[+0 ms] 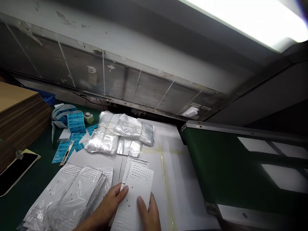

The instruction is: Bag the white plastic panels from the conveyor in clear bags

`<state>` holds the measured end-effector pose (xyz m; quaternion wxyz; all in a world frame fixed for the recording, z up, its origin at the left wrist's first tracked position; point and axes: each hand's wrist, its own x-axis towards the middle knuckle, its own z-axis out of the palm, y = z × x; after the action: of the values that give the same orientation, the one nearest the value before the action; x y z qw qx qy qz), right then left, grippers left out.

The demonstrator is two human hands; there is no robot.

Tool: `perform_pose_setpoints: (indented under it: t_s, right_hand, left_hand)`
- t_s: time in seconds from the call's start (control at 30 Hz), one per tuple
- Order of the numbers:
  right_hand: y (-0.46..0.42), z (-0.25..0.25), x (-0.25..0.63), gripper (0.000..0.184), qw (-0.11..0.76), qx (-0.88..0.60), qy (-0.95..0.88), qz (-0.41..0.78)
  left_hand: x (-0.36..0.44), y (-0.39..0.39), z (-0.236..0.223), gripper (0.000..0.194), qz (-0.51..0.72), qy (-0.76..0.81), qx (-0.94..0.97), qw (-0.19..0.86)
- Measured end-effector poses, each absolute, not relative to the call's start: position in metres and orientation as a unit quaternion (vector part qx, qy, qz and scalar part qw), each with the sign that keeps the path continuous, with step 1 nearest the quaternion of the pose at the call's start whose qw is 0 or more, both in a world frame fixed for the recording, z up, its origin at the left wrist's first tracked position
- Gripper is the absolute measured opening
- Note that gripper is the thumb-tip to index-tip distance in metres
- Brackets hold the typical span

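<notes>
A small stack of white slotted cards point(137, 186) is held upright-tilted over the white work surface. My left hand point(109, 203) grips its left edge, thumb on the front face. On the lower right side, my right hand point(150, 211) pinches the same stack, its thumb also on the front. Rows of short dark slits and small holes mark the front card; the lower end runs out of view. To the left lie similar cards in clear plastic bags point(77, 192), overlapping one another. Beyond my hands sit bundles of clear plastic bags point(106, 134), tied round the middle.
At left are blue label sheets point(75, 123), a utility knife point(67, 153), a small glass jar point(88, 117), a phone point(16, 171) and a tall cardboard stack point(21, 122). A green conveyor belt point(223, 166) carrying white pieces runs along the right. A metal panel point(120, 80) spans the back.
</notes>
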<state>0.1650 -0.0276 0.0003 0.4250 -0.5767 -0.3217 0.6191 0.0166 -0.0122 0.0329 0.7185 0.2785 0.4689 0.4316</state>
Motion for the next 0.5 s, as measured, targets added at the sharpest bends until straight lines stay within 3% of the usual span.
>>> perform_pose_setpoints:
  t_s: [0.13, 0.23, 0.37, 0.5]
  right_hand:
    - [-0.020, 0.016, 0.195, 0.080, 0.426, -0.572, -0.237, 0.660]
    - [-0.020, 0.026, 0.221, 0.067, 0.419, -0.564, -0.203, 0.682]
    - [-0.028, 0.036, 0.219, 0.055, 0.386, -0.472, -0.224, 0.760]
    - [-0.038, 0.048, 0.185, 0.074, 0.372, -0.388, -0.304, 0.787]
  left_hand:
    - [0.005, -0.009, 0.026, 0.042, 0.507, 0.523, 0.266, 0.631]
    - [-0.009, -0.005, 0.025, 0.035, 0.561, 0.552, 0.212, 0.579]
    - [-0.018, -0.001, 0.028, 0.055, 0.564, 0.506, 0.165, 0.631]
    - [-0.021, 0.002, 0.029, 0.045, 0.516, 0.488, 0.155, 0.687]
